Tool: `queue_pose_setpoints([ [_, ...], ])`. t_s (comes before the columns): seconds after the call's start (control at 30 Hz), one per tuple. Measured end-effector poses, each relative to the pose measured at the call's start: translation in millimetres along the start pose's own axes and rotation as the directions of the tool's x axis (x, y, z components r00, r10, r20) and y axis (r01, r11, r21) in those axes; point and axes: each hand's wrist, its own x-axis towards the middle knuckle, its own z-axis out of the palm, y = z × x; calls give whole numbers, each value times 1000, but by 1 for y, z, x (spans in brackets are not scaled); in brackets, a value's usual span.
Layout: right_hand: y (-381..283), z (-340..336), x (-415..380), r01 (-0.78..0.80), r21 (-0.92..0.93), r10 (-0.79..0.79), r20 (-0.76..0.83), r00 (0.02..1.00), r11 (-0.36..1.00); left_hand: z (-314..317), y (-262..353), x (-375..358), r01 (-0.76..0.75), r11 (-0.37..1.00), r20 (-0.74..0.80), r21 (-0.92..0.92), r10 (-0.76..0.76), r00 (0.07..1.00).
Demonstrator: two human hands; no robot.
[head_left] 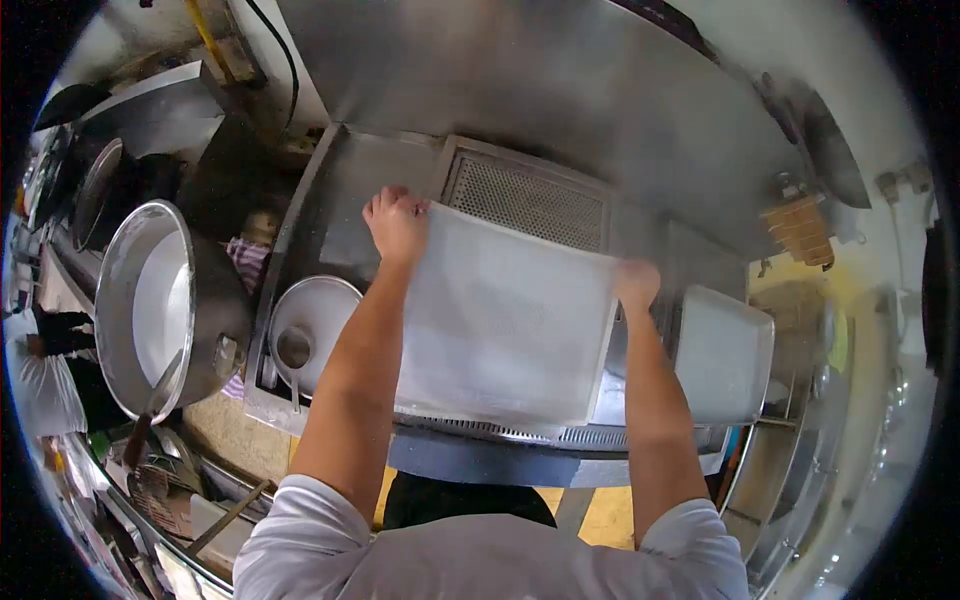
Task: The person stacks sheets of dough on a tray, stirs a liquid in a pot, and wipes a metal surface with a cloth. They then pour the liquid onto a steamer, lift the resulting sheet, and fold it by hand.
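Note:
A large pale, flat sheet or tray (505, 320) lies over the steel counter, in front of a perforated metal panel (525, 203). My left hand (397, 222) is closed on its far left corner, fingers curled over the edge. At its far right corner is my right hand (637, 284), blurred, with the fingers too smeared to make out. Left of the sheet stands a round metal lid or pan (325, 312) with a small ladle (294, 347) on it. To the right sits a white rectangular tray (722, 355).
A big metal pot (212, 310) with pale contents and a utensil stands at the left. Pans (97, 195) sit behind it. Another person (50, 385) shows at the far left edge. A wooden-slatted item (800, 232) hangs on the right. Wire racks (765, 480) stand at the lower right.

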Motion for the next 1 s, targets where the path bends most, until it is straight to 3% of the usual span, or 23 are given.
queue_pose_setpoints([
  [0.07,-41,-40,10,-103,-8,103,102,990,995,12,-2,11,-25,1000,4,4,25,1000],
  [0.17,-27,-6,35,-100,-104,102,13,995,990,22,0,27,-18,1000,31,7,18,999],
  [0.27,-33,-10,48,-86,-55,87,27,996,995,34,1,38,-8,1000,26,-21,9,1000],
  [0.37,-41,-13,58,-210,21,208,81,975,977,42,2,44,4,999,35,-49,-2,999],
  [0.5,-41,-10,61,-116,-107,121,40,992,988,40,5,50,47,998,156,-31,-41,987],
  [0.57,-41,-12,58,-39,-165,34,-29,999,986,49,1,48,43,996,124,-78,-33,992],
  [0.67,-36,7,50,159,112,-151,-72,986,981,49,0,50,66,988,89,-136,-54,995],
  [0.7,-47,-1,44,9,271,-47,133,990,963,46,0,49,78,985,83,-151,-66,994],
  [0.77,-91,-32,27,-354,456,54,550,834,816,40,2,50,98,981,81,-165,-86,993],
  [0.87,-110,-41,27,-414,317,71,716,694,853,30,6,48,111,979,93,-173,-96,991],
  [1.0,-121,-31,16,-486,447,4,733,680,751,27,-3,48,48,977,143,-206,-18,990],
])
